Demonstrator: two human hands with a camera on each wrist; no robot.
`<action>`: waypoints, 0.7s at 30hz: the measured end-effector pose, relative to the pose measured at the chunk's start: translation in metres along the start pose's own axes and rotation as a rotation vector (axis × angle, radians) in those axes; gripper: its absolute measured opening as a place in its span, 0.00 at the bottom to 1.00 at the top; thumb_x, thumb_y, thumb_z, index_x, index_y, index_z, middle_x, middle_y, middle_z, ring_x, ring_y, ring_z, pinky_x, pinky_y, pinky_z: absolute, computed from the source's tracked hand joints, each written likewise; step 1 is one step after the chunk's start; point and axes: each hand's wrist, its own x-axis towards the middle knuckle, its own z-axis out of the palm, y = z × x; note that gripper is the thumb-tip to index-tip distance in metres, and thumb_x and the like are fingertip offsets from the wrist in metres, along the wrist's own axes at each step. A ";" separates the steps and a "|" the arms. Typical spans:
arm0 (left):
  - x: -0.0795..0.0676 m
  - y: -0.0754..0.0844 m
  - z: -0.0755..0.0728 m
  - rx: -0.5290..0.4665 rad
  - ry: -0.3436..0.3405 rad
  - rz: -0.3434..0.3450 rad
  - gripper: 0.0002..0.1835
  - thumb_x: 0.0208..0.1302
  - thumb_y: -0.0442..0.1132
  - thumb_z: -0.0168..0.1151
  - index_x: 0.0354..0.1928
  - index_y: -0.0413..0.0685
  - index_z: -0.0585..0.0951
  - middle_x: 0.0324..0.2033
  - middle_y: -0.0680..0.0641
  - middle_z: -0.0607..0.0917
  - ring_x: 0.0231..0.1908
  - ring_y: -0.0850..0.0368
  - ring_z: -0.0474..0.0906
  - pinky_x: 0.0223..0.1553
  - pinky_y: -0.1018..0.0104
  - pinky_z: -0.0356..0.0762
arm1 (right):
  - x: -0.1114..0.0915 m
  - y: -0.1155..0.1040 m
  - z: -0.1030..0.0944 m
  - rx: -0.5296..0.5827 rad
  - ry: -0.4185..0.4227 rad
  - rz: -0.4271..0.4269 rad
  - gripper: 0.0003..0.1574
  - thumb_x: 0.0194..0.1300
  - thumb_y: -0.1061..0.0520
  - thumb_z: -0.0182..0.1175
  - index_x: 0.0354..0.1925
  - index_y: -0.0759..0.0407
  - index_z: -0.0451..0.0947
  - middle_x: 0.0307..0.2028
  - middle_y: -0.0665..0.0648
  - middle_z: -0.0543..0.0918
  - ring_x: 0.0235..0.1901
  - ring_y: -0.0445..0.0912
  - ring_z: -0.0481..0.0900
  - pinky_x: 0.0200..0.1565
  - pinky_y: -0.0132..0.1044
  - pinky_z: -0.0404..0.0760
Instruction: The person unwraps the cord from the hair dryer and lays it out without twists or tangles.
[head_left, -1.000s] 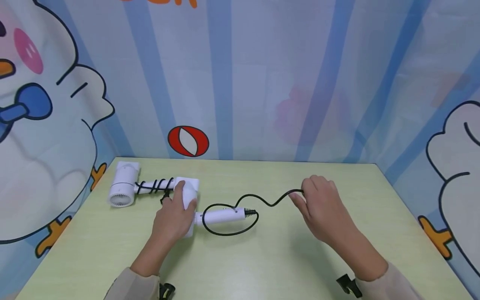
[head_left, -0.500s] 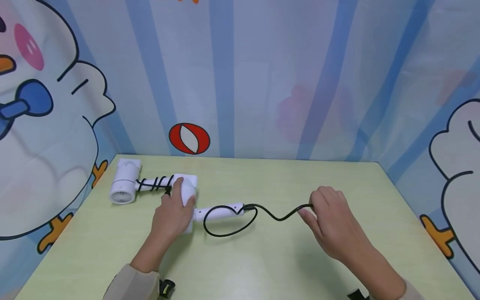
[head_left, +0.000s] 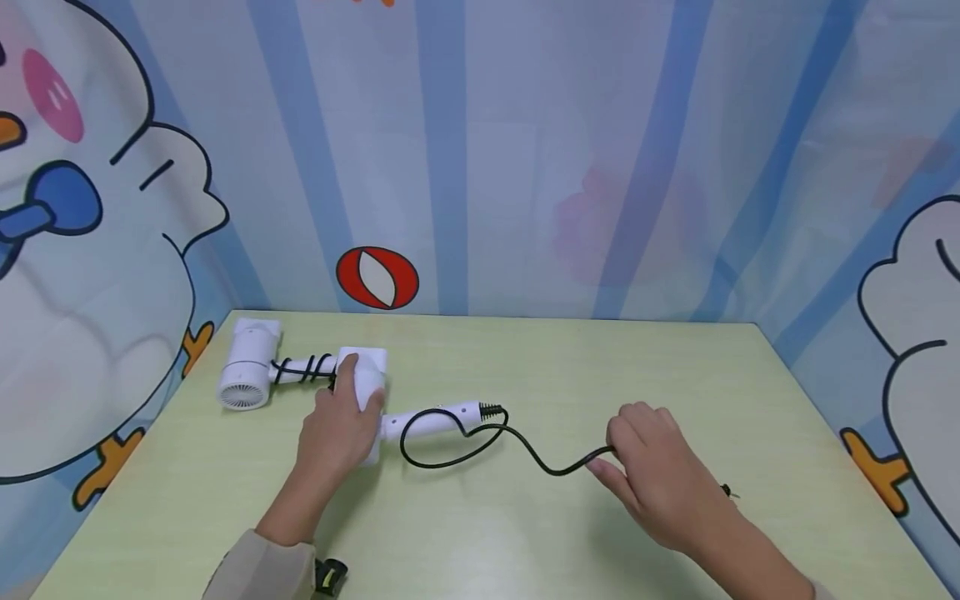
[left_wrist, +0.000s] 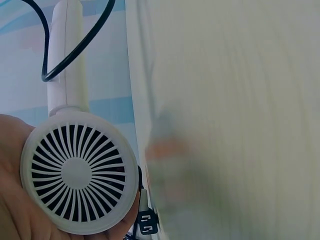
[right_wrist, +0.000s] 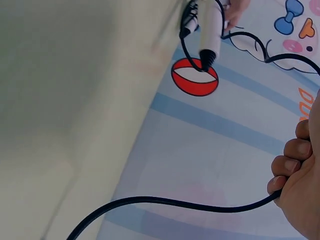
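In the head view my left hand (head_left: 337,433) grips the white body of a hair dryer (head_left: 369,385), its handle pointing right. The left wrist view shows the palm and fingers around the round intake grille (left_wrist: 76,173). A black cord (head_left: 557,472) leaves the handle's end, forms a loop around the handle and runs on to my right hand (head_left: 656,479). The right hand's fingers curl around that cord, as the right wrist view shows, and a length of cord (right_wrist: 165,201) trails out beyond the fist. A dark cord piece shows just past the right wrist.
A second white hair dryer (head_left: 249,367) lies at the table's back left, with its black cord (head_left: 303,372) wound around the handle. A black plug (left_wrist: 148,221) shows beside the left hand. Behind the pale table (head_left: 525,533) hangs a printed cloth (head_left: 502,167) with cartoon figures.
My right hand has moved toward the table's front with the cord, whose slack now dips lower. The held hair dryer and left hand have shifted slightly left. The second dryer has stayed put.
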 end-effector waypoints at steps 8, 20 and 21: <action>0.001 -0.002 -0.003 -0.005 -0.001 -0.006 0.40 0.76 0.58 0.47 0.81 0.57 0.44 0.57 0.27 0.71 0.43 0.30 0.77 0.37 0.43 0.75 | -0.020 -0.003 0.014 0.037 -0.106 -0.073 0.20 0.77 0.40 0.52 0.31 0.47 0.62 0.30 0.40 0.55 0.32 0.35 0.51 0.40 0.32 0.53; 0.001 0.000 -0.008 -0.012 0.014 0.002 0.40 0.76 0.58 0.47 0.81 0.57 0.43 0.55 0.27 0.72 0.41 0.33 0.77 0.33 0.48 0.74 | -0.030 0.000 0.020 0.003 -0.179 -0.108 0.18 0.75 0.44 0.57 0.30 0.44 0.62 0.30 0.38 0.54 0.32 0.34 0.52 0.40 0.31 0.54; 0.001 0.000 -0.008 -0.012 0.013 0.003 0.40 0.76 0.58 0.47 0.81 0.57 0.43 0.55 0.27 0.72 0.41 0.33 0.77 0.32 0.48 0.74 | -0.031 0.000 0.020 0.000 -0.192 -0.108 0.18 0.75 0.46 0.57 0.30 0.43 0.62 0.30 0.38 0.54 0.32 0.34 0.52 0.40 0.31 0.55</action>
